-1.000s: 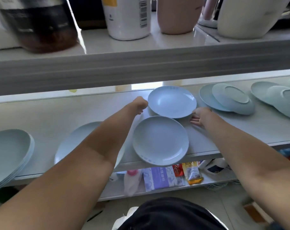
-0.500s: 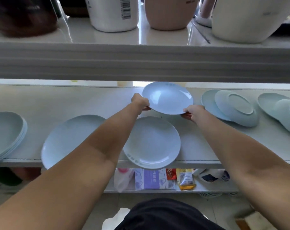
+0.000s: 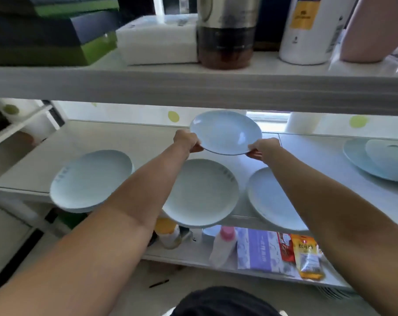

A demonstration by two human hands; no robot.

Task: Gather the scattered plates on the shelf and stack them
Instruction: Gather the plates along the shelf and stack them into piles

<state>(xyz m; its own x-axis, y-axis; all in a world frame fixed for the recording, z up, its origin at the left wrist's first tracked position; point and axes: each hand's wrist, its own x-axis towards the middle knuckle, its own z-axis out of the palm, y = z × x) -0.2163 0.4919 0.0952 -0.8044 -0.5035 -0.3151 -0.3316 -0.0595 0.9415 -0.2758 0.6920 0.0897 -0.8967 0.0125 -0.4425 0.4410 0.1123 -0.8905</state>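
Between both hands, pale blue plate [image 3: 225,132], tilted.

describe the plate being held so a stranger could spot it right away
Look at the middle shelf, under the thick white board. The held plate is the pale blue one farthest back at centre. Unlike its neighbours lying flat, it is gripped at both edges by the left hand and right hand.

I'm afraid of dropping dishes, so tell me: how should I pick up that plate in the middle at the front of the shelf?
Take the middle plate by its near rim, from the front. That edge juts past the shelf lip, so fingers could slip beneath it, thumb on top. It lies flat, so elsewhere there is probably no gap underneath. Both hands are busy: the left hand and right hand pinch opposite rims of the raised plate.
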